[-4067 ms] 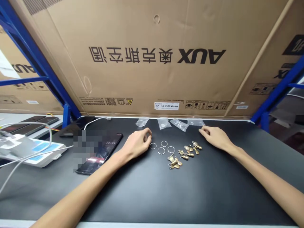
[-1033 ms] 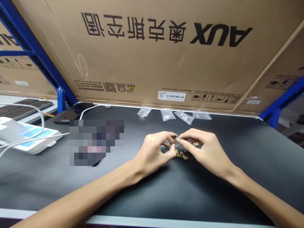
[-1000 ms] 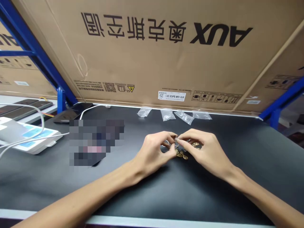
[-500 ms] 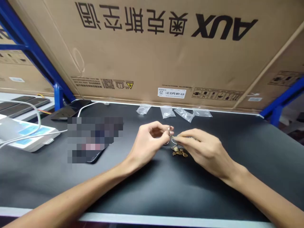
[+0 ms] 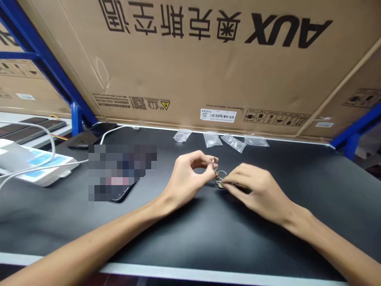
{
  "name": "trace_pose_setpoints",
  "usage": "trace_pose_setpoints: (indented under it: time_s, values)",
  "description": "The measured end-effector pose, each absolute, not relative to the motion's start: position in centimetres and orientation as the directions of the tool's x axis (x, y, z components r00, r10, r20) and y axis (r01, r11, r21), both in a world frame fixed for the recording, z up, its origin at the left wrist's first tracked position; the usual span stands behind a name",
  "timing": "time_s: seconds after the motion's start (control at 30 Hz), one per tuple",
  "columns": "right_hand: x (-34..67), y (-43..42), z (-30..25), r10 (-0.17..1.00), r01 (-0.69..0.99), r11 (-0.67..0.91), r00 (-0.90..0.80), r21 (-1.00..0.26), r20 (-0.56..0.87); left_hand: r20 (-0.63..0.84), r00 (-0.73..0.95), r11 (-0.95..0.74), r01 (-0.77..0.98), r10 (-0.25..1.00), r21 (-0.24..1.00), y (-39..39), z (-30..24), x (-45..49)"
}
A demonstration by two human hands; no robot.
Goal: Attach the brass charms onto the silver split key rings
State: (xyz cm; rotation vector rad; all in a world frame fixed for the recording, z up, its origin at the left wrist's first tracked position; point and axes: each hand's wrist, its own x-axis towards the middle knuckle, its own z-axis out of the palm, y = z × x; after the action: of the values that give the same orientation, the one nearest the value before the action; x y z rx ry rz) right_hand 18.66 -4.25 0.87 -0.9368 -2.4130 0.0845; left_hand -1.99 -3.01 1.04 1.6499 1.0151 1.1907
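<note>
Left grip [image 5: 190, 176] pinches a metal ring [image 5: 213, 162]; right grip [image 5: 253, 190] touches a brass charm [image 5: 220, 184].

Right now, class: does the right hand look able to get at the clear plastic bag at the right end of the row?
Probably yes. The left hand, pinching a metal ring, is off to the other side, so nothing seems to block the right hand from the clear plastic bag. Its fingers would first leave the brass charm.

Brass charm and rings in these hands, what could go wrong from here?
The small metal piece pinched in the left hand could slip and roll across the black mat. The brass charm by the right hand might snag on the thin metal ring and tangle.
</note>
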Motion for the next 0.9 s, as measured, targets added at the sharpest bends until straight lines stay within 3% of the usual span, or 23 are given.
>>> trace_pose_setpoints:
  time_s: [0.1, 0.17, 0.3, 0.5, 0.8, 0.9]
  values:
    - [18.5, -4.6, 1.8, 0.825, 0.616, 0.558, -0.346, -0.555, 0.446, 0.355, 0.278, -0.428, 0.274, 0.893, 0.861, -3.4, 1.2, -1.8]
    - [18.4, -4.8, 2.2, 0.864, 0.608, 0.496, -0.273, -0.62, 0.424, 0.41, 0.325, -0.507, 0.322, 0.852, 0.8, -3.7, 1.1, -1.6]
    - [18.2, -5.1, 2.2, 0.827, 0.587, 0.554, -0.309, -0.59, 0.47, 0.51, 0.386, -0.631, 0.327, 0.768, 0.703, -4.0, 0.8, -1.2]
    - [17.7, -5.4, 1.6, 0.656, 0.558, 0.724, -0.376, -0.405, 0.655, 0.492, 0.376, -0.616, 0.399, 0.785, 0.679, -4.0, 0.8, -1.4]
    - [17.6, -5.3, 1.7, 0.826, 0.614, 0.536, -0.242, -0.579, 0.509, 0.473, 0.375, -0.593, 0.344, 0.797, 0.728, -3.8, 0.7, -1.5]
    - [17.7, -5.3, 1.8, 0.824, 0.59, 0.55, -0.265, -0.592, 0.501, 0.479, 0.393, -0.608, 0.338, 0.785, 0.718, -3.9, 0.6, -1.5]
